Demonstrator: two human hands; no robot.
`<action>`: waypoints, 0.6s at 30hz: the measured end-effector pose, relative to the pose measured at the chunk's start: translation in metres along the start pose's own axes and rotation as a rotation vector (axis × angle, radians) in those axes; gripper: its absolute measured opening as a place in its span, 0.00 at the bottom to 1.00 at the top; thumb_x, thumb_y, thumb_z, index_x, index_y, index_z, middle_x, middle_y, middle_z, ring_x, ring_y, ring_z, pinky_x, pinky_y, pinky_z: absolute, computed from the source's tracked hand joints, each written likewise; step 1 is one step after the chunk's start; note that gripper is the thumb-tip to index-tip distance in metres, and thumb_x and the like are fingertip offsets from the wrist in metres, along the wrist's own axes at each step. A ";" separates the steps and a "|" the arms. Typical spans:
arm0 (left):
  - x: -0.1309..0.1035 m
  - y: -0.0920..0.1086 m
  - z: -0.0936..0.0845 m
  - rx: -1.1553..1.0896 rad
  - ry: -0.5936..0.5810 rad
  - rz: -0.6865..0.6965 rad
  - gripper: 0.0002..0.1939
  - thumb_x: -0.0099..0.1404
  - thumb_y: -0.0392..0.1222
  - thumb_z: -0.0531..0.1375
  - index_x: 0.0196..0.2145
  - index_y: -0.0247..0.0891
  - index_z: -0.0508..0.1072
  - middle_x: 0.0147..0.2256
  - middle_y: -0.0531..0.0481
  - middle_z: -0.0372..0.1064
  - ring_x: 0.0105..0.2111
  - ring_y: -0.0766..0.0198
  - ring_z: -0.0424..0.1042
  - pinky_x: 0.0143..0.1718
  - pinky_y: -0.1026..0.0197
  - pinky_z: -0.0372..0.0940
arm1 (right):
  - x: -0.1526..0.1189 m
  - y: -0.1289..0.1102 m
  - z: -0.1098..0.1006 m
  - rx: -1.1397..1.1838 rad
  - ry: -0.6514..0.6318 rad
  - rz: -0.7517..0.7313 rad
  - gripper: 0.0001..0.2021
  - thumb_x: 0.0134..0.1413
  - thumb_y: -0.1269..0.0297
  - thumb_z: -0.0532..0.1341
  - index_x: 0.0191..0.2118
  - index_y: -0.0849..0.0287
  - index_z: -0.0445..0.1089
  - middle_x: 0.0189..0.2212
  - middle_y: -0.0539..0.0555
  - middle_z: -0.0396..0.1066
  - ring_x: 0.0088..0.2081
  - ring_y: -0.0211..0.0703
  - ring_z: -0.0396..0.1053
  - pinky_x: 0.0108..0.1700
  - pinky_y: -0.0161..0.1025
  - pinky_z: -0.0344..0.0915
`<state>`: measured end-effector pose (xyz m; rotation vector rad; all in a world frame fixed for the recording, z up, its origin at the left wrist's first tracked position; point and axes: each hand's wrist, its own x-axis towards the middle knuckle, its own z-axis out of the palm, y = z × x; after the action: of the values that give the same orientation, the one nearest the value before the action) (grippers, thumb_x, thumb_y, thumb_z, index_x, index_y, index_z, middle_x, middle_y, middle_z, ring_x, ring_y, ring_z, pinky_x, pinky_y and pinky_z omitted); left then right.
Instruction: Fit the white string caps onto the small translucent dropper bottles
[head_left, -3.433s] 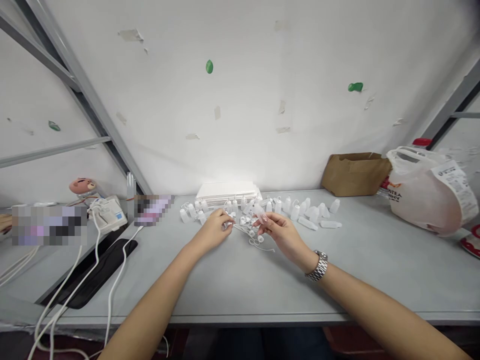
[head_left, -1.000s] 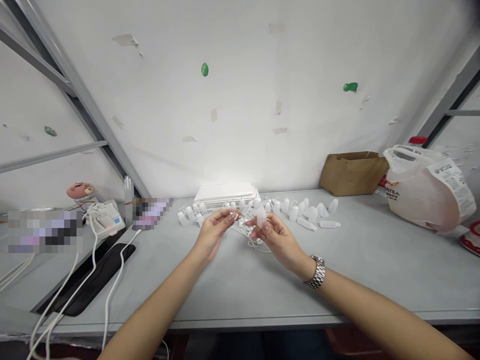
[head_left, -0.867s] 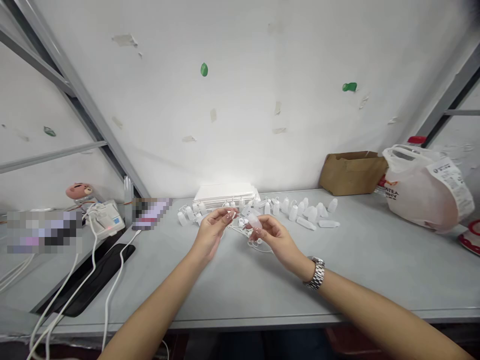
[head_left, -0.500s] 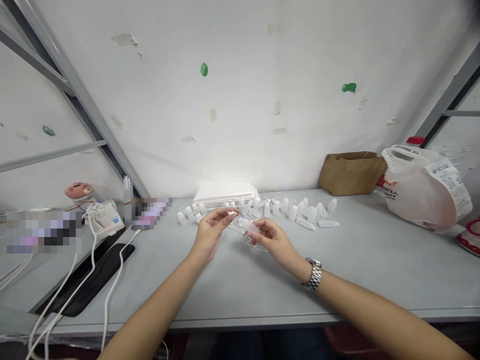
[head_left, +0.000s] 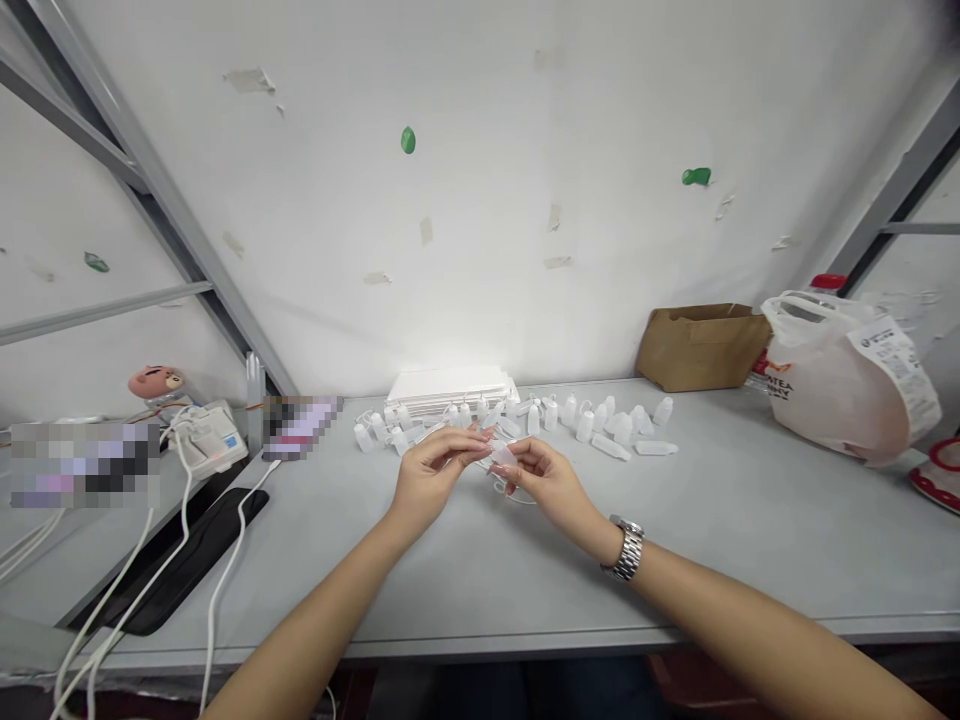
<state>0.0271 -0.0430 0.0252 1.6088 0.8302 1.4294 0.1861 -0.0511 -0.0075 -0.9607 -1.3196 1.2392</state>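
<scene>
My right hand (head_left: pixel 546 482) pinches a small translucent plastic squeeze bottle (head_left: pixel 502 456), which lies tilted between thumb and fingers. At the bottle's left end, the closed fingertips of my left hand (head_left: pixel 433 478) meet it. They hold a small white cap, now mostly hidden by the fingers. Just beyond both hands stand several capped squeeze bottles (head_left: pixel 534 420). To their right, uncapped bottles (head_left: pixel 611 447) lie on their sides. Below the right fingers a thin white cord (head_left: pixel 521 499) curls on the table.
Behind the bottles lies a stack of white boards (head_left: pixel 450 384). A cardboard box (head_left: pixel 701 348) and a plastic carrier bag (head_left: pixel 840 385) occupy the right side of the grey table (head_left: pixel 720 540). White cables (head_left: pixel 225 570) and a black phone-like slab (head_left: pixel 191 560) are at left.
My left hand has moved right, bringing the white cap to the bottle, so its fingertips now touch the bottle's end. My right hand stays nearly still around the bottle.
</scene>
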 end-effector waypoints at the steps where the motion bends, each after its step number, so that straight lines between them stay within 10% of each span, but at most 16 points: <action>1: -0.001 -0.001 0.000 0.002 0.010 0.012 0.03 0.52 0.38 0.62 0.25 0.42 0.77 0.32 0.48 0.73 0.40 0.57 0.71 0.50 0.54 0.60 | 0.000 -0.001 0.001 0.012 -0.010 0.008 0.16 0.39 0.54 0.65 0.29 0.58 0.60 0.23 0.48 0.68 0.22 0.34 0.65 0.29 0.37 0.62; 18: 0.011 -0.011 -0.006 -0.347 0.169 -0.325 0.13 0.45 0.40 0.67 0.30 0.35 0.72 0.28 0.48 0.75 0.37 0.57 0.74 0.42 0.56 0.65 | -0.003 -0.001 0.005 0.041 -0.109 0.015 0.14 0.42 0.55 0.64 0.31 0.59 0.63 0.28 0.51 0.71 0.24 0.35 0.66 0.31 0.38 0.65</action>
<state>0.0231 -0.0274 0.0210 1.0522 0.8407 1.3949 0.1820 -0.0545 -0.0062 -0.8856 -1.3686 1.3409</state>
